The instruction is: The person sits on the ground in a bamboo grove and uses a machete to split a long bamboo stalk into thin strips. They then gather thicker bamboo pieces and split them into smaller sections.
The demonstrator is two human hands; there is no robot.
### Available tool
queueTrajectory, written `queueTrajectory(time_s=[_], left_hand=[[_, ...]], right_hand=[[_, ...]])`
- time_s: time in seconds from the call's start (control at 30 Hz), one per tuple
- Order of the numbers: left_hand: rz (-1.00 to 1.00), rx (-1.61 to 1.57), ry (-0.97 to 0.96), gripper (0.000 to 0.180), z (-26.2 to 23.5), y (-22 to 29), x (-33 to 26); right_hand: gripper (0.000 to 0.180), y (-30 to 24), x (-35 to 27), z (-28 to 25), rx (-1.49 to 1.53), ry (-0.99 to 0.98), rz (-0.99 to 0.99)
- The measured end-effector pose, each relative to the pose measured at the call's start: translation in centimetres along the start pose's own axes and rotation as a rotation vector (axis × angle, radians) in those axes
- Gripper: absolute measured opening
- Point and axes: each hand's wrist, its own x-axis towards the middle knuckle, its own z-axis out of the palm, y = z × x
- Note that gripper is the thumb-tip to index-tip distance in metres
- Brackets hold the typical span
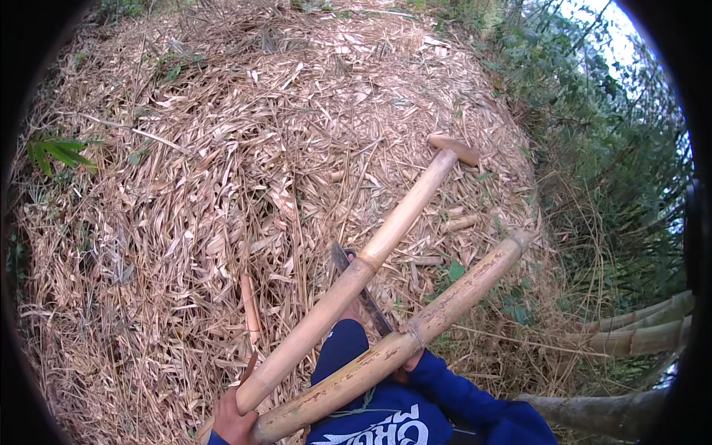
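Two long bamboo poles slant across my front from lower left to upper right. The left bamboo pole is pale and smooth with one ringed joint. Beside it, the right bamboo pole is thicker and speckled brown. My left hand is closed around the near end of the left pole and touches the right one. A dark machete blade passes beneath the left pole. My right hand is mostly hidden behind the right pole, closed at the blade's near end; the handle is out of sight.
Dry bamboo leaves cover the sloping ground. A short cut bamboo piece lies at the left pole's far end. Thick bamboo stems and green shrubs stand on the right. My bent knee is beneath the poles.
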Motion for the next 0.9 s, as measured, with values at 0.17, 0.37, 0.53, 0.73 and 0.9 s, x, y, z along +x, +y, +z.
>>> queueTrajectory(time_s=[0.17, 0.37, 0.53, 0.73, 0.9], left_hand=[[0.085, 0.051, 0.005, 0.063, -6.7, -2.0, 21.6], [0.130, 0.014, -0.081, 0.062, -19.8, -0.1, 41.5], [0.129, 0.089, -0.097, 0.063, -26.4, 0.6, 57.3], [0.200, 0.190, -0.067, 0.062, -31.0, 3.5, 81.3], [0.203, 0.108, -0.073, 0.061, -38.0, 8.6, 98.0]], right_hand=[[0.033, -11.9, 14.9, -8.0, 0.042, 0.077, -0.035], [0.033, -29.0, 27.9, -13.5, 0.082, 0.073, -0.093], [0.034, -40.9, 39.7, -18.5, 0.144, 0.047, -0.141], [0.034, -52.8, 56.3, -30.7, 0.163, 0.058, -0.136], [0.035, -65.8, 65.3, -40.5, 0.108, 0.054, -0.098]])
